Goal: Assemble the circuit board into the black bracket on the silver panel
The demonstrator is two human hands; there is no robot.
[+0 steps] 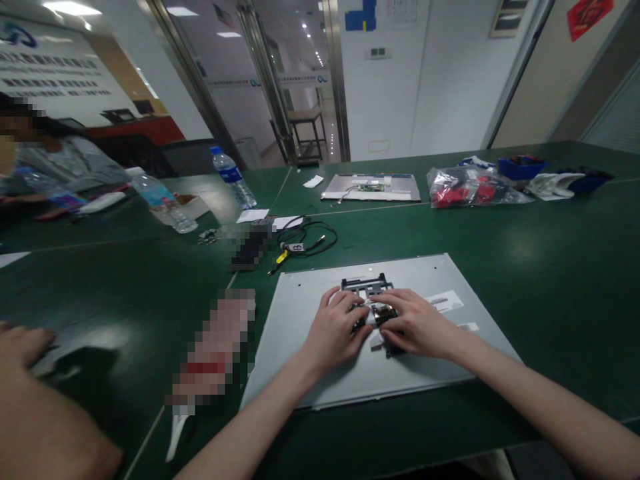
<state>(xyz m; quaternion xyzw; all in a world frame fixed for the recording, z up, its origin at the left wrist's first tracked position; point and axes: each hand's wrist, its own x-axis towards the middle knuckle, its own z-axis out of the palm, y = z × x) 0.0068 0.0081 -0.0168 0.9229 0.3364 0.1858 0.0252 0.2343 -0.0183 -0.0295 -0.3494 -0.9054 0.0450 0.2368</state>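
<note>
A flat grey metal panel (295, 347), like the back of a display, lies on the table in front of me. At its middle sits a black slotted bracket (370, 283), partly covered by my fingers. My left hand (337, 325) is closed on the bracket's left side, thumb and fingers bent toward each other. From the right, my right hand (415, 322) curls its fingers and thumb round a shiny dark section of the same bracket. Both hands almost meet. A white label (446, 301) shows on the panel beyond my right hand.
Left of the panel lie a blurred reddish packet (215, 347), a dark blurred object (251, 247) and a coiled black cable (313, 243). Plastic bottles (233, 177) stand farther back. Another panel (370, 189) and a clear bag (475, 187) lie behind. A co-worker's arm (45, 420) reaches in at left.
</note>
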